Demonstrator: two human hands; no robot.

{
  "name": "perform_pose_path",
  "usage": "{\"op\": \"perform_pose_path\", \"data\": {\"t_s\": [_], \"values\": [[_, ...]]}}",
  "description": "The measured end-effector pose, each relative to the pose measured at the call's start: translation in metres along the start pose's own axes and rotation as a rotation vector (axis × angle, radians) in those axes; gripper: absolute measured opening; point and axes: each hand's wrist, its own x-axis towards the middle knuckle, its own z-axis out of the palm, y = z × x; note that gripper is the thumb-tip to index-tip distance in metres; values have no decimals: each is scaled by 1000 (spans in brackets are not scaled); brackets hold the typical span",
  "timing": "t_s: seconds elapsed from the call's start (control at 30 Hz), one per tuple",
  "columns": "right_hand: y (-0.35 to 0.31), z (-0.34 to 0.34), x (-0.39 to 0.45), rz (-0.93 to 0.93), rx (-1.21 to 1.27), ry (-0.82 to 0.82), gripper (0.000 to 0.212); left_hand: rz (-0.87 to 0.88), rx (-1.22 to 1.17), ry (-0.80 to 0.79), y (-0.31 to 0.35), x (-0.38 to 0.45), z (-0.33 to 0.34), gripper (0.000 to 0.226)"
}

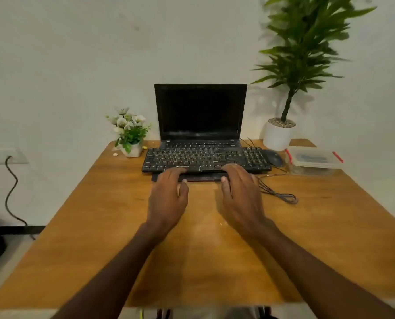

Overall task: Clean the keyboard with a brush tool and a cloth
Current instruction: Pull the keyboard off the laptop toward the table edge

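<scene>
A black external keyboard (205,157) lies across the lower half of an open black laptop (200,111) at the far middle of the wooden table (100,226). My left hand (167,199) reaches to the keyboard's front edge, fingers spread, fingertips on the near rim. My right hand (240,194) does the same a little to the right. Neither hand holds anything. A clear plastic box (313,161) with red clips and something blue inside stands at the far right. No brush or cloth shows in the open.
A black mouse (273,157) sits right of the keyboard, its cable (281,196) looped on the table. A small flower pot (131,134) stands left of the laptop, a tall plant in a white pot (279,134) at the right. A wall socket with cord (10,180) is at left.
</scene>
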Motion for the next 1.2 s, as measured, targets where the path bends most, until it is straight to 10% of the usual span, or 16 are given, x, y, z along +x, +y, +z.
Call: {"op": "perform_pose_path", "data": {"t_s": [1.2], "values": [[14,-1,-37,81,-128,-54,35,-419,-334,71,-21,-25,-6,28]]}}
